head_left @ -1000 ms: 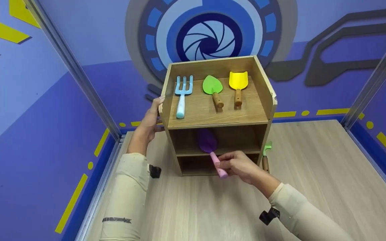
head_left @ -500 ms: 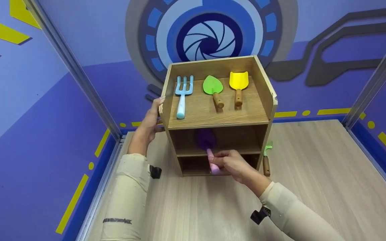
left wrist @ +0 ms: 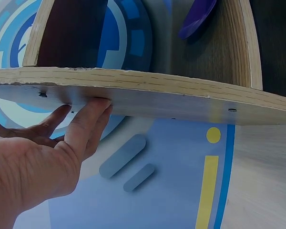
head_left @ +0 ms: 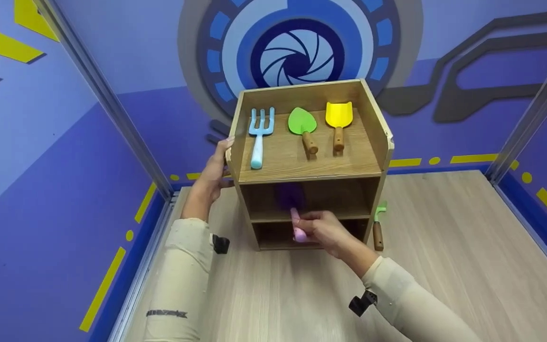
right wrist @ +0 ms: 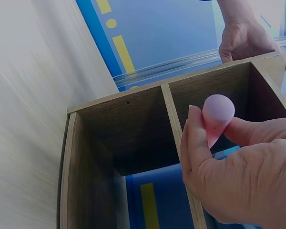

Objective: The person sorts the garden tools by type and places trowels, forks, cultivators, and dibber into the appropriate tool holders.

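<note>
My right hand (head_left: pixel 323 231) pinches the pink handle (head_left: pixel 296 225) of a toy garden trowel between thumb and fingers. Its purple blade (head_left: pixel 289 194) reaches into the middle compartment of a small wooden shelf unit (head_left: pixel 309 178), dim in the shade there. The left wrist view catches part of that purple blade (left wrist: pixel 199 18) inside the compartment. In the right wrist view the handle's round end (right wrist: pixel 219 109) faces the camera. My left hand (head_left: pixel 212 173) rests against the outer left side of the unit, its extended fingers (left wrist: pixel 88 126) touching the panel.
On the top shelf lie a blue hand fork (head_left: pixel 258 137), a green trowel (head_left: pixel 303 126) with a wooden handle and a yellow shovel (head_left: pixel 338 118). A green-headed tool (head_left: pixel 378 232) with a brown handle is on the floor, right of the unit. Printed walls surround the space.
My right hand has moved left and forward, sliding the trowel's purple blade deeper into the middle compartment. The left hand stays put against the unit.
</note>
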A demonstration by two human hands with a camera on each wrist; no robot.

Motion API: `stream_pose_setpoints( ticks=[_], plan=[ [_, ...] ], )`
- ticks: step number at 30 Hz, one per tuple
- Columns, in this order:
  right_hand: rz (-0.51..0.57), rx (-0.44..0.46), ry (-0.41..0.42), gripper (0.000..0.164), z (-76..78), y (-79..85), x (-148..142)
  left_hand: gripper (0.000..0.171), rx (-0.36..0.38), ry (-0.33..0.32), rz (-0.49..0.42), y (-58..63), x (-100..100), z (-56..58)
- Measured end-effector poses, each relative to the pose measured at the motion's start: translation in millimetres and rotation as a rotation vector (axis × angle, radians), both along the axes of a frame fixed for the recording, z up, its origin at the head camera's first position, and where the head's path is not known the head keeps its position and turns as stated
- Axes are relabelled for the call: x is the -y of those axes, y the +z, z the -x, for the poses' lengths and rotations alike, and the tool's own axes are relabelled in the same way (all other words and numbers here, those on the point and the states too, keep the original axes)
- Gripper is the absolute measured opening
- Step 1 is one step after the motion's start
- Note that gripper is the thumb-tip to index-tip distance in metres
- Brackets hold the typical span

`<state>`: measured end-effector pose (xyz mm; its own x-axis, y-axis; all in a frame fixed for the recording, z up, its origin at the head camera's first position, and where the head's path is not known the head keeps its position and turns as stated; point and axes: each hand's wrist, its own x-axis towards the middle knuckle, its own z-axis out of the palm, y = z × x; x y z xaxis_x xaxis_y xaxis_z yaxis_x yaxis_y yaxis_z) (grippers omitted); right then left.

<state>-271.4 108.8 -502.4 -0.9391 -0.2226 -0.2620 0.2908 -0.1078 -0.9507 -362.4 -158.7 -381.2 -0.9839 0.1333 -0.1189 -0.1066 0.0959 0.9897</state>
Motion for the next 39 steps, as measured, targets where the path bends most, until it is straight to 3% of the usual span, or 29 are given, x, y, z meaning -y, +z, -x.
stream_pose_setpoints(
  ticks=[5,16,28,39],
  plan=[
    [0.009,-0.016,0.017,0.047,0.3,-0.1,-0.6,0.079,0.008,0.0,0.004,-0.2,-1.3,-0.6],
    [0.039,-0.034,0.06,0.061,-0.8,3.3,-6.0,0.079,-0.004,-0.01,-0.002,2.5,-2.5,0.3],
    [0.139,-0.021,0.069,0.066,-3.4,7.1,-7.7,0.077,-0.008,-0.006,0.007,4.7,-1.9,0.2],
    [0.063,-0.063,0.14,0.075,-7.2,2.3,-5.7,0.078,0.009,-0.002,-0.001,2.5,-1.9,-0.3]
  ],
)
